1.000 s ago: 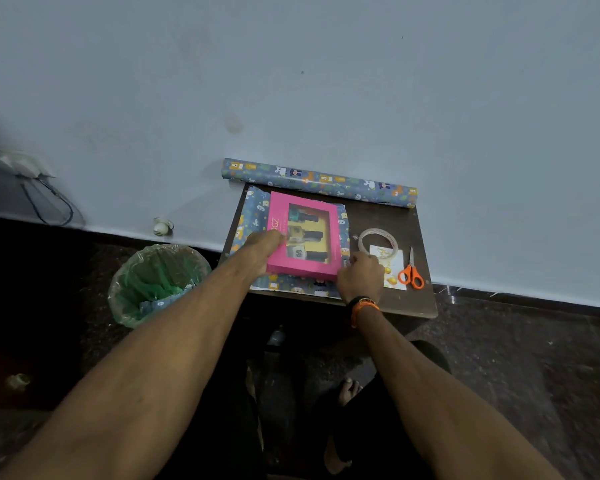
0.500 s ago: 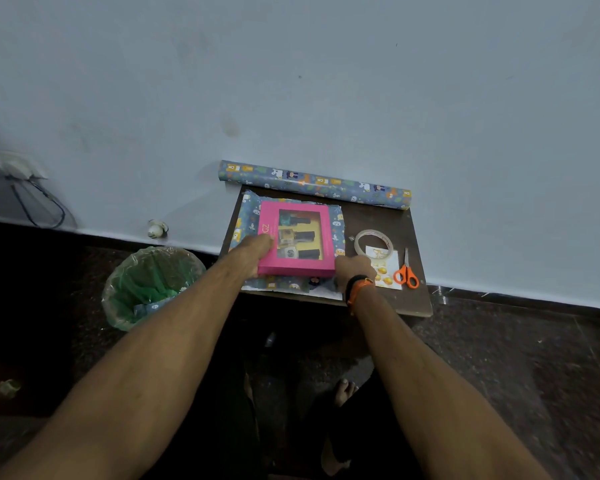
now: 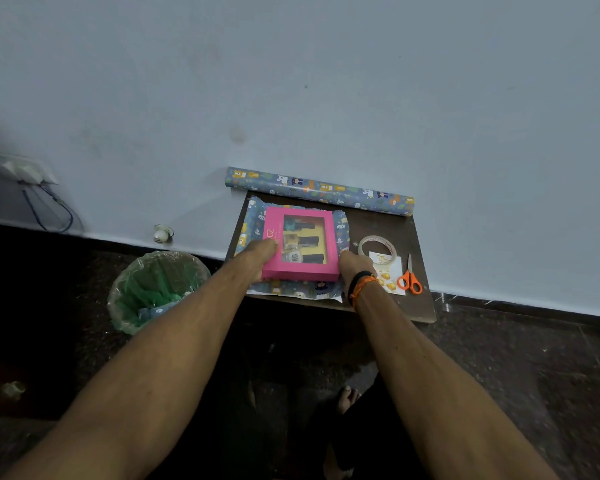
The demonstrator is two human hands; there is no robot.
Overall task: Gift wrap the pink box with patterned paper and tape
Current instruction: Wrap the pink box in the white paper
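Observation:
A pink box [image 3: 300, 271] with a clear window over small bottles lies flat on a cut sheet of blue patterned paper [image 3: 253, 220] on a small dark table [image 3: 420, 306]. My left hand [image 3: 258, 252] grips the box's left edge, thumb on top. My right hand [image 3: 354, 265] presses against the box's right near corner; an orange and black band sits on that wrist. A roll of clear tape [image 3: 376, 245] lies just right of the box. The paper roll [image 3: 319, 190] lies along the wall at the table's back.
Orange-handled scissors [image 3: 409, 280] and a small white card [image 3: 390, 271] rest at the table's right side. A green-lined bin [image 3: 156, 289] stands on the dark floor to the left. A wall socket with cables [image 3: 25, 169] is far left. My feet show below the table.
The box has been squared up on the sheet, turning from tilted to straight. My right hand slid from the near edge to the right corner.

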